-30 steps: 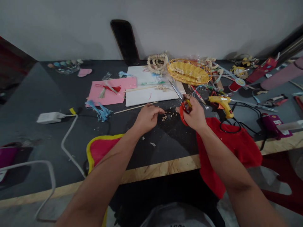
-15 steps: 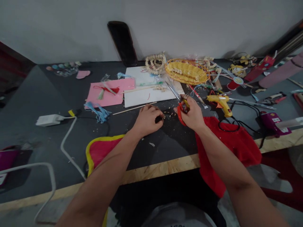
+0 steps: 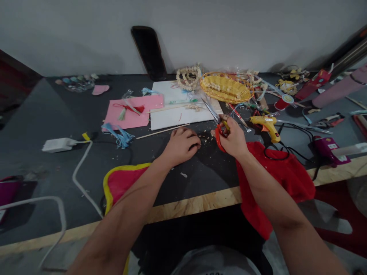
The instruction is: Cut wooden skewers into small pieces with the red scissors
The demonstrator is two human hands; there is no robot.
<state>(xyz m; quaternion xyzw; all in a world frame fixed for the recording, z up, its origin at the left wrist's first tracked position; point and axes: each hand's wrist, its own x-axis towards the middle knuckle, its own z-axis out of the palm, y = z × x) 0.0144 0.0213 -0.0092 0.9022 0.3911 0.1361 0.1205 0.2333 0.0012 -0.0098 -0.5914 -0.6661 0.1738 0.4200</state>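
Observation:
A pair of scissors (image 3: 220, 138) with red and yellow handles is in my right hand (image 3: 234, 139), its fingers wrapped round the grips. The blades are close together and point up and left over the white board (image 3: 186, 117). My left hand (image 3: 183, 145) rests low at the dark tabletop, fingers curled and fingertips brought together with the thumb. Whatever is between those fingertips is too small or hidden to make out. Small pale wooden bits (image 3: 205, 140) lie scattered between the two hands. A thin wooden stick (image 3: 160, 132) lies just beyond my left hand.
Behind the board stand a yellow wicker basket (image 3: 226, 89) and a beaded ring-shaped piece (image 3: 187, 76). Pink paper (image 3: 132, 114) with tassels is at left. A yellow glue gun (image 3: 266, 126), its cord and a red cloth (image 3: 281, 168) are on the right. A phone (image 3: 149, 53) leans against the wall.
The fingertips of my left hand have closed together and shifted slightly right over the wooden bits. My right hand and the scissors have hardly moved.

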